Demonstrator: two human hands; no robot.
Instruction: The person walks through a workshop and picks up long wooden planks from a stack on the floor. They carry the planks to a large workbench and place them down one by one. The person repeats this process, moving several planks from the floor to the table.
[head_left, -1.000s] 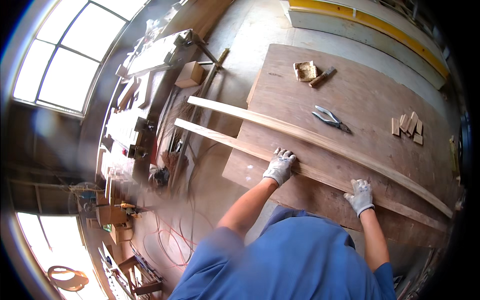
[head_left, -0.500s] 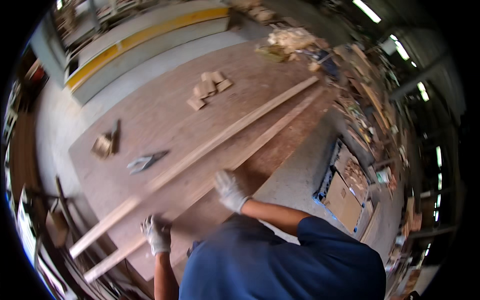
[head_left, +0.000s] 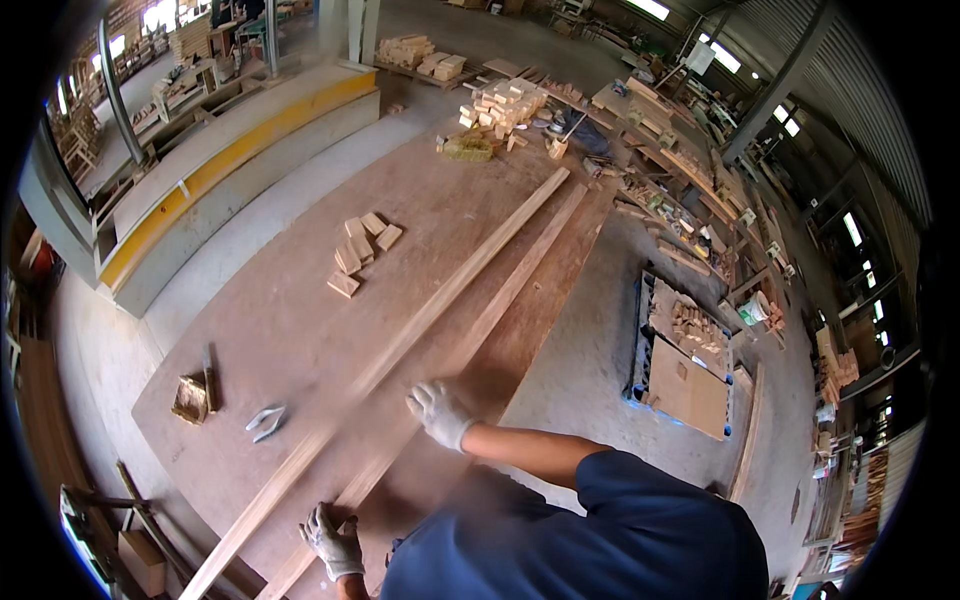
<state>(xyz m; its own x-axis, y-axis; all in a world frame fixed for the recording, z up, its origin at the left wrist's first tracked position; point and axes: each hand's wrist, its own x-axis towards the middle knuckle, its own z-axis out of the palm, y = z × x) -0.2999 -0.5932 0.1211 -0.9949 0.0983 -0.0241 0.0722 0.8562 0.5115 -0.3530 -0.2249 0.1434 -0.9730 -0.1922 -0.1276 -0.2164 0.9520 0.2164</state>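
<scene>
Nearest to me, a worker in a dark blue shirt (head_left: 600, 525) bends over a broad brown counter (head_left: 255, 350), both hands in pale work gloves. Left hand (head_left: 333, 540): low and close to the body, fingers a little parted and bent over the nearer long wood strip (head_left: 514, 288); cannot tell whether thumb and fingers pinch it. Right hand (head_left: 440, 415): farther along the same strip, fingers spread and laid over it, palm down. The strip runs slantwise beneath both hands, out past the right one toward the counter's far end. Just beyond it, on the side away from the body, lies the farther long wood strip (head_left: 445, 300), roughly alongside, a narrow gap between the two. Part of this stretch looks hazy. Across both strips, ahead of the left hand: pliers (head_left: 265, 420), handles parted. Past these, a small shallow container (head_left: 188, 400), with a dark-handled tool (head_left: 209, 378) against its side. Well ahead of the right hand, a loose cluster of small wooden blocks (head_left: 360, 250). To the right of that hand, down on the grey floor (head_left: 570, 385), a flat cardboard sheet (head_left: 685, 400). Beyond the counter's left side, a long ledge with a yellow stripe (head_left: 240, 165). Farthest off, straight out past both hands: a heap of pale wood pieces (head_left: 505, 105), then a grey post (head_left: 361, 30).
</scene>
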